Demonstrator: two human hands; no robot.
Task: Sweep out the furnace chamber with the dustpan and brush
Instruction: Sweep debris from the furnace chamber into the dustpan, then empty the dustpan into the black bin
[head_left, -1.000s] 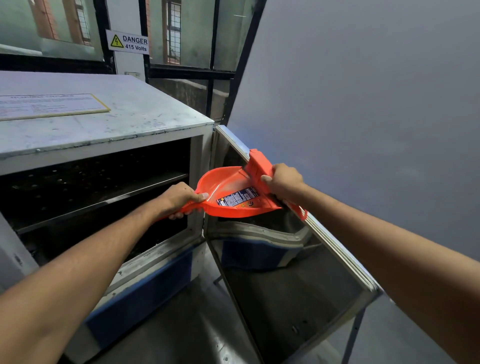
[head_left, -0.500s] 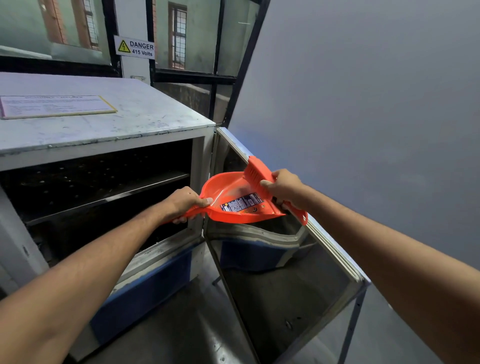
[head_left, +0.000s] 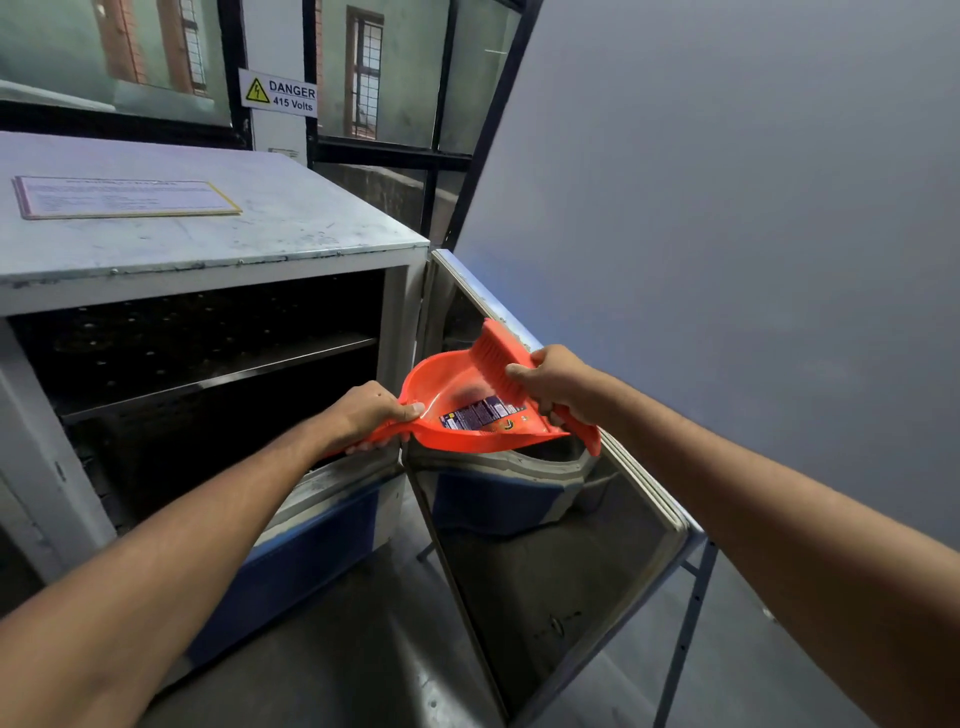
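Compared with a second ago little has changed: the orange dustpan (head_left: 457, 410) still hangs in front of the open furnace chamber (head_left: 208, 374), just beside the swung-out door (head_left: 545, 545), though the brush (head_left: 501, 364) now sits a touch deeper over the pan. The left hand (head_left: 371, 413) is closed around the dustpan's handle, fingers curled under it. The right hand (head_left: 558, 384) is wrapped tight on the brush, bristles seemingly touching the pan's inside. The chamber's depths are too dark to read, and the brush handle is mostly hidden by the fist.
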